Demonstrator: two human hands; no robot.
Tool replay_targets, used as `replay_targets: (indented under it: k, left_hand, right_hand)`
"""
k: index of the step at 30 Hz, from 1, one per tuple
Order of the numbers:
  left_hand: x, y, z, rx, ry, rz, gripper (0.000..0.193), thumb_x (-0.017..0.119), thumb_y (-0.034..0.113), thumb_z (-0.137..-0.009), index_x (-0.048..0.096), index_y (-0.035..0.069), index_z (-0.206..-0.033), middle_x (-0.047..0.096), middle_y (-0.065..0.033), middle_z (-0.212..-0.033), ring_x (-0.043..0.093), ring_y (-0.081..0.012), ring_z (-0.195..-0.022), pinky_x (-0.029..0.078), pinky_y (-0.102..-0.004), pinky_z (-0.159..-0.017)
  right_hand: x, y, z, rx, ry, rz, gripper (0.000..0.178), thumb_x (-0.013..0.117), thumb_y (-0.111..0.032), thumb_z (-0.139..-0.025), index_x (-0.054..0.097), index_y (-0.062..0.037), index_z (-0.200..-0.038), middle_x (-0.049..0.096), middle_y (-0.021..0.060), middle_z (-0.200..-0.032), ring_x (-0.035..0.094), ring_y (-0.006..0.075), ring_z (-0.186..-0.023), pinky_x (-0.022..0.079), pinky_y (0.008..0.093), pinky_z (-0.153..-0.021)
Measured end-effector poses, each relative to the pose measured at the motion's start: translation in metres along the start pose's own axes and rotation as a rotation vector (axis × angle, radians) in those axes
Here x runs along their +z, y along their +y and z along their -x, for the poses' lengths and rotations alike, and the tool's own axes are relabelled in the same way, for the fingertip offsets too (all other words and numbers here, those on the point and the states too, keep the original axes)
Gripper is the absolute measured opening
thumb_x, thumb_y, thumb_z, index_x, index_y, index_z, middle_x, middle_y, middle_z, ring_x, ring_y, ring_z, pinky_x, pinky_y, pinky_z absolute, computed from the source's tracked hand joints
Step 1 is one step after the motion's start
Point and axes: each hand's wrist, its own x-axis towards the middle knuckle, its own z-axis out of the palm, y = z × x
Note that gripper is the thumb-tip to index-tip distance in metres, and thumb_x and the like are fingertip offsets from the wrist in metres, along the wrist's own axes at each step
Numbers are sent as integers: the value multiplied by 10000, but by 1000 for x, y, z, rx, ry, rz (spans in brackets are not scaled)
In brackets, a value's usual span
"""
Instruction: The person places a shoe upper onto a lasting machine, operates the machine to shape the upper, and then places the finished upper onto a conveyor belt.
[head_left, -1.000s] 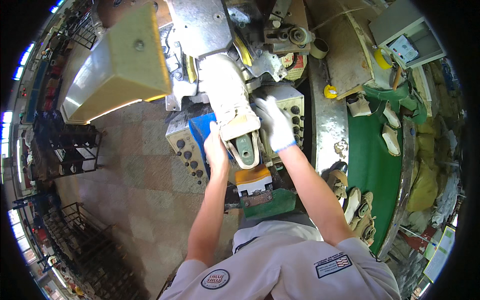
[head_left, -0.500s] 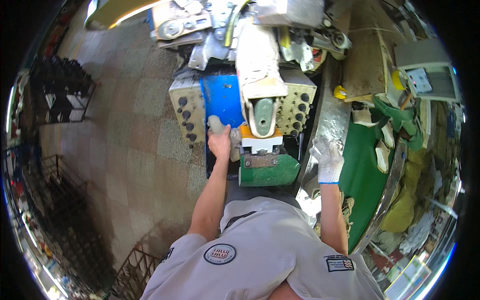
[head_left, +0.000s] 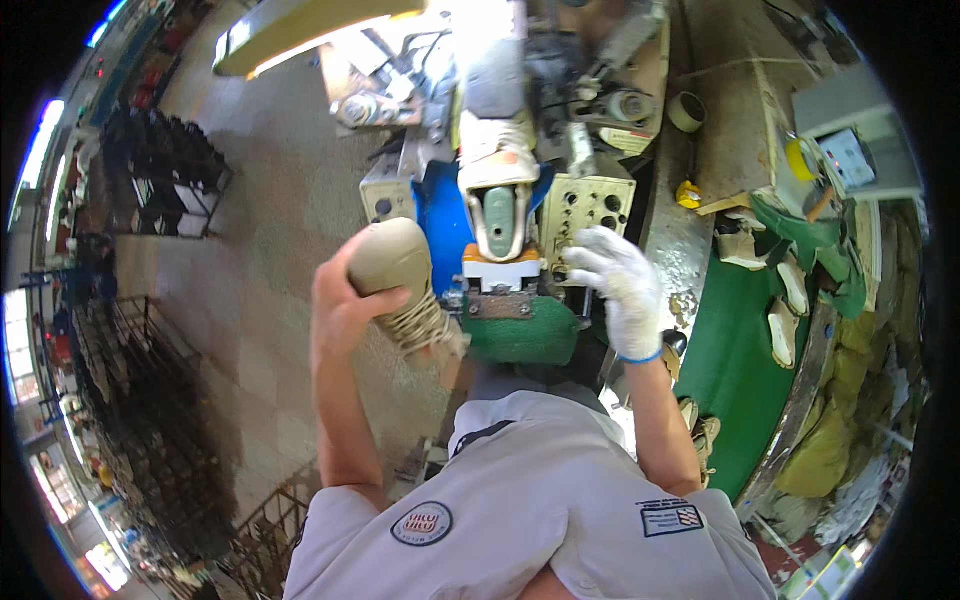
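My bare left hand (head_left: 338,305) is closed around a beige lace-up shoe (head_left: 392,258). The shoe is raised left of the machine, its rounded toe up and its laces facing right. My right hand (head_left: 622,285), in a white knit glove with a blue cuff, hovers with fingers spread and holds nothing. It is in front of the cream panel with black knobs (head_left: 590,212). Between my hands, a pale shoe (head_left: 497,150) sits in the machine on a green last (head_left: 498,225). A green padded piece (head_left: 522,332) is nearest my body.
Metal arms and clamps (head_left: 620,105) flank the machine's far end, under a yellow lamp (head_left: 300,35). To the right runs a green belt (head_left: 735,330) with several shoe parts (head_left: 783,330) beside it. Dark racks (head_left: 165,180) stand on the left.
My left hand has come up and left from beside the blue plate, lifting the shoe clear. My gloved right hand has moved left from the metal ledge, fingers spreading. The view has shifted.
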Motion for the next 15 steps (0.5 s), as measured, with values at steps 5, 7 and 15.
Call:
replay_targets:
  k: [5,7,15]
  left_hand:
    - [82,89,-35,47,-258,347,731,881,287,-668,622,-52,-1261,692,-96,-1116,629,-176,-1013,489,-305,-901]
    - [133,91,-42,153,-142,201,760,845,335,-738,589,-67,-1330,667,-116,-1186,616,-195,-1080,476,-315,-946]
    - [150,26,-57,245,596,-366,570,711,315,-955,569,-50,-1368,671,-151,-1265,631,-250,-1132,480,-368,-1006]
  right_hand:
    - [32,13,-29,-180,-484,-368,1019,738,-601,-849,332,37,-1532,510,138,-1477,538,195,-1298,460,338,-1054]
    - [-3,7,-15,149,-440,-679,858,802,-381,-841,412,37,-1481,587,108,-1356,588,194,-1192,466,337,-1046]
    - [-301,26,149,295,511,-408,362,783,-212,-859,692,35,-1107,735,115,-986,710,204,-877,577,341,-848]
